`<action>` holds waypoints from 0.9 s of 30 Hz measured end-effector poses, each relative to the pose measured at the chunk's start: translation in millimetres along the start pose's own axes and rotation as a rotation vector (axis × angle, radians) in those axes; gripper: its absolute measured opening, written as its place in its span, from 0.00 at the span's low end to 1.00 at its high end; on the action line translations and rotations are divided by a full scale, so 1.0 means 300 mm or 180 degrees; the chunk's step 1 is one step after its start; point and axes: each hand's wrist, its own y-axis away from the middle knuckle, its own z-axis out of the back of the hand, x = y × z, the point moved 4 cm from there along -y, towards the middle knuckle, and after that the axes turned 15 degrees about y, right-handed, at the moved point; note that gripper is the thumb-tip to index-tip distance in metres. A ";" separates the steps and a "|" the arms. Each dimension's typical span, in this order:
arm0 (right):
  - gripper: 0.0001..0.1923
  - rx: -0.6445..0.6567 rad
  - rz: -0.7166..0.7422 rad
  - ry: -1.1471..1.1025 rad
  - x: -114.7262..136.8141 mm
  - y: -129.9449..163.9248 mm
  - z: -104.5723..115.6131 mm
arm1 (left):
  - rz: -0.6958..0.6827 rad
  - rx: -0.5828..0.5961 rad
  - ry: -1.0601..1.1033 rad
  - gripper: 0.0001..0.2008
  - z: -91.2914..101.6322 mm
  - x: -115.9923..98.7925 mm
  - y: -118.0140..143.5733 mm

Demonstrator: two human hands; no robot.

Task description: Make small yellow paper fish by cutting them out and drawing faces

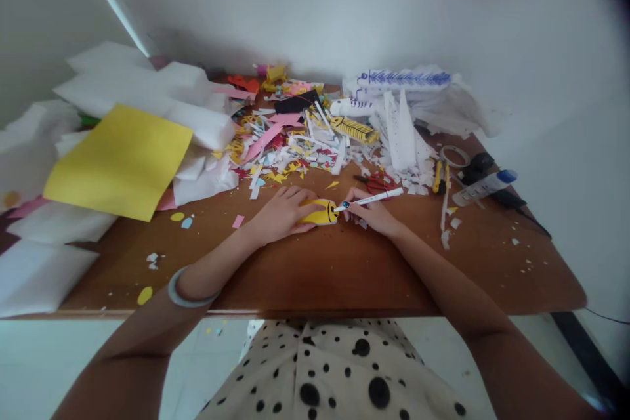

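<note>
My left hand [281, 215] is closed on a yellow paper piece [319, 212] with a black face drawn at its right end, holding it on the brown table [325, 275]. In my right hand [367, 212] is a white marker pen [377, 197], its tip at the drawn face and its back end pointing right. Behind my right hand lie red-handled scissors [377, 182]. A small pink paper scrap [238, 221] rests left of my left wrist.
A heap of paper scraps [295, 144] spreads along the back. White foam sheets [128, 92] and a yellow sheet [121, 161] pile at left. At right lie a yellow cutter [438, 177], a tape roll [455, 156], a power strip [485, 188] and a black-handled tool [509, 198].
</note>
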 end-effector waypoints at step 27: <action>0.14 -0.0080 -0.0061 0.0002 0.007 0.002 0.001 | -0.0035 0.0013 -0.0019 0.19 -0.003 -0.001 0.003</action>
